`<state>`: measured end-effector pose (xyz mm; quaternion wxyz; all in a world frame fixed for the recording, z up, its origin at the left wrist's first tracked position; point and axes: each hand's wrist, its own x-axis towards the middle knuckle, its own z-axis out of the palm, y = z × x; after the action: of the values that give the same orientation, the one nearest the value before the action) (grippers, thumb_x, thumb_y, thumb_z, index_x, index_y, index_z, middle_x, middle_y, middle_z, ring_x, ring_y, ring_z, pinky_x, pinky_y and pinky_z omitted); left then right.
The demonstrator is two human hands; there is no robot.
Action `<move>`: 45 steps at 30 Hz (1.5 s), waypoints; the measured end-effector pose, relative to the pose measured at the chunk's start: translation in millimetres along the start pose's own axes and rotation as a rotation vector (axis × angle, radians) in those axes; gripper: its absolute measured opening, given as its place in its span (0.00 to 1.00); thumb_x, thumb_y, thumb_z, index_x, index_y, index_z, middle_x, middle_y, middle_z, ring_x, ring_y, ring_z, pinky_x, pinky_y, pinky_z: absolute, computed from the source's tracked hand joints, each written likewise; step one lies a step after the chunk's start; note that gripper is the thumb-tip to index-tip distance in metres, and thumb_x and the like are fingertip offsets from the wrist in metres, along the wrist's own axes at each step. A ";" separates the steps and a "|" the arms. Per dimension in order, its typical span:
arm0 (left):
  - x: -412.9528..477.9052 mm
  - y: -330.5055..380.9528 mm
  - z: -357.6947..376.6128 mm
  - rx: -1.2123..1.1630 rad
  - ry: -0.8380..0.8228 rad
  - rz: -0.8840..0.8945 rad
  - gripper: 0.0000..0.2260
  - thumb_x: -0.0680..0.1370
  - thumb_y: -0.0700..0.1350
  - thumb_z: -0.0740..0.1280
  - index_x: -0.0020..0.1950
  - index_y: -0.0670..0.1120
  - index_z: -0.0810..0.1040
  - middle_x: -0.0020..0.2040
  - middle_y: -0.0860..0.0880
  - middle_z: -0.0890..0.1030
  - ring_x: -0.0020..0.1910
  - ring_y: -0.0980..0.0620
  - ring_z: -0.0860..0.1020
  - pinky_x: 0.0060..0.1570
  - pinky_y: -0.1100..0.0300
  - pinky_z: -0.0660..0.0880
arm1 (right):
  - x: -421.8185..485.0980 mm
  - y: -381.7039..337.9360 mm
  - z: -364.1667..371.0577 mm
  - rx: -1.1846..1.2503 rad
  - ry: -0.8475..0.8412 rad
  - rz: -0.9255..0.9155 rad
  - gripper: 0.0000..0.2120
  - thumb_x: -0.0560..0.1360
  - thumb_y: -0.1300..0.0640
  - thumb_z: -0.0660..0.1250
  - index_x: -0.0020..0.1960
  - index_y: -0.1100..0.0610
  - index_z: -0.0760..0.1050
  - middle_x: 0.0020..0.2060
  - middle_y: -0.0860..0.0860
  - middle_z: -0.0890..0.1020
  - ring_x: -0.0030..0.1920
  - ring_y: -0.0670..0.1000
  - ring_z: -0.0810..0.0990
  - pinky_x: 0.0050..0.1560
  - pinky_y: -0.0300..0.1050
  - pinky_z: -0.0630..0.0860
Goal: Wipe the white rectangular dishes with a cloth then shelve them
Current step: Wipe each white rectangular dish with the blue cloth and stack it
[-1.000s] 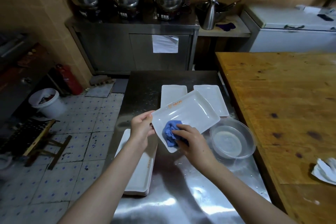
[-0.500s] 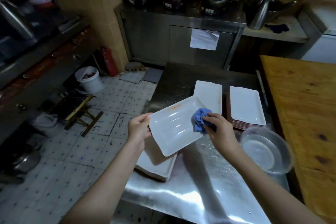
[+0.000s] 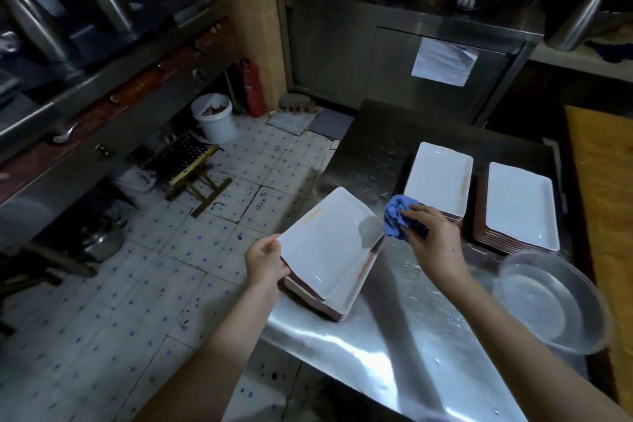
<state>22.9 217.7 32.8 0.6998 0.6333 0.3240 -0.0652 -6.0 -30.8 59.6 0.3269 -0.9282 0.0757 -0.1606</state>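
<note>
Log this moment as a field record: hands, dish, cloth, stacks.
Left hand: grips the left edge of the tilted white rectangular dish
Right hand: holds the crumpled blue cloth at that dish's right corner; contact unclear
Dish stack below: at the left edge of the steel table
Second dish stack: beyond the right hand
Third dish stack: right of the second

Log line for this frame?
phase: wiping | left hand: grips white rectangular dish, tilted over near stack of white dishes | right hand: holds crumpled blue cloth beside dish's right edge | shelved: no
</note>
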 end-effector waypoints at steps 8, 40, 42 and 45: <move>6.7 -3.5 -19.9 0.231 -0.079 -0.014 0.07 0.81 0.37 0.61 0.54 0.40 0.77 0.47 0.42 0.81 0.43 0.45 0.81 0.37 0.59 0.77 | -1.9 -0.7 15.7 -0.016 -0.035 0.024 0.14 0.69 0.69 0.71 0.54 0.62 0.80 0.56 0.56 0.80 0.56 0.55 0.78 0.54 0.33 0.66; 5.5 29.7 129.2 0.512 -0.540 0.098 0.09 0.78 0.40 0.65 0.52 0.53 0.80 0.42 0.48 0.79 0.31 0.52 0.73 0.34 0.61 0.67 | -27.3 84.3 -55.7 0.031 0.209 0.253 0.12 0.69 0.70 0.70 0.52 0.64 0.81 0.53 0.57 0.80 0.54 0.53 0.78 0.56 0.42 0.71; 4.4 28.0 141.8 0.529 -0.552 0.114 0.10 0.79 0.40 0.64 0.51 0.53 0.80 0.45 0.50 0.80 0.33 0.53 0.75 0.36 0.60 0.70 | -33.1 91.0 -62.5 0.031 0.235 0.275 0.12 0.69 0.71 0.70 0.52 0.64 0.81 0.53 0.57 0.80 0.53 0.51 0.78 0.55 0.40 0.71; 5.1 26.5 162.8 0.545 -0.573 0.126 0.10 0.80 0.39 0.62 0.53 0.52 0.79 0.47 0.50 0.80 0.33 0.53 0.76 0.37 0.59 0.71 | -40.2 103.6 -71.2 0.022 0.264 0.318 0.12 0.69 0.71 0.70 0.51 0.64 0.81 0.52 0.57 0.81 0.53 0.51 0.78 0.55 0.40 0.71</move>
<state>100.5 73.2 50.5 0.5711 0.7704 0.0470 -0.2797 -72.2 -142.6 36.5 0.3457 -0.8718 0.2618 -0.2279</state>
